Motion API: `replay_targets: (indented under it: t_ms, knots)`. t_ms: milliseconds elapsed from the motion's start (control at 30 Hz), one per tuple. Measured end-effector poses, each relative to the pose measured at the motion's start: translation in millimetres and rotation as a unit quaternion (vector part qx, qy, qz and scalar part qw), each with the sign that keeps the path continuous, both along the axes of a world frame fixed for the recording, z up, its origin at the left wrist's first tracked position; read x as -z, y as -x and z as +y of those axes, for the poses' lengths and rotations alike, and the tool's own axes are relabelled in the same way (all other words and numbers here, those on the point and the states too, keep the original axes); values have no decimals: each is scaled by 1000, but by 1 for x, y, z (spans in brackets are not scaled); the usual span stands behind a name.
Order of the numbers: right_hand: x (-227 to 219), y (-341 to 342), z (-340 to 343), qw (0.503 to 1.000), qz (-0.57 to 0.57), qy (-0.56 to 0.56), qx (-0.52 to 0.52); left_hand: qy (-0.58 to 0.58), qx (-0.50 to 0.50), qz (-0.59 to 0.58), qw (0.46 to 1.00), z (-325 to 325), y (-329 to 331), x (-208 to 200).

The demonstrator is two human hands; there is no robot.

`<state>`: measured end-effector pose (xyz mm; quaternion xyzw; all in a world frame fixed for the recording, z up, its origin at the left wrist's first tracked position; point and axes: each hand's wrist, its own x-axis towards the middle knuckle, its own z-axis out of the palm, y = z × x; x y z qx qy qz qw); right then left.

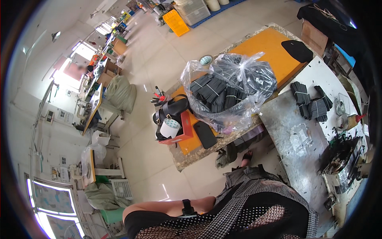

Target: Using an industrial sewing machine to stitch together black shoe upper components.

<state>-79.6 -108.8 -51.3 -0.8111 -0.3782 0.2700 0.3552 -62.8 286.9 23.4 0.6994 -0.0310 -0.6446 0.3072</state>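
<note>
My left hand (pixel 206 204) lies low in the view against the checked apron (pixel 246 187). A black strap with a small device (pixel 188 208) circles the wrist. Cloth hides the fingers, so I cannot tell whether they hold anything. My right hand is out of sight. Ahead on the worktable, an open clear plastic bag (pixel 260 77) holds several banded bundles of black strips (pixel 211 89). Left of it, a red box (pixel 186 129) carries black leather straps with buckles (pixel 175 106) and a white tape roll (pixel 170 128). A flat black piece (pixel 205 134) lies beside the box.
More black bundles (pixel 316 107) rest on the white and metal bench (pixel 278 119) at right, near a machine with dark scraps (pixel 340 159). A black pad (pixel 297 51) and a tape roll (pixel 205 60) sit on the orange-topped table (pixel 258 42). Sacks (pixel 120 93) stand at left.
</note>
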Motion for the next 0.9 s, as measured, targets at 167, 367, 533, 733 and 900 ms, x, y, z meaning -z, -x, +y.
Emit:
replay_targets:
  t_ms: [167, 367, 533, 733, 900]
  knots:
    - [-2, -8, -4, 1000, -13, 6, 11, -25, -165, 77, 983, -3, 9, 12]
    - [-6, 23, -17, 995, 15, 16, 96, 1, -153, 111, 982, -1, -9, 23]
    - [-22, 128, -27, 972, 65, 50, 221, 49, 107, 12, 993, -14, -4, 16]
    - [-40, 208, -5, 914, 106, 71, 385, 174, 245, -68, 951, -37, -108, 7]
    - [-64, 285, 15, 842, 131, 111, 512, 243, 344, -418, 805, -126, -183, -33]
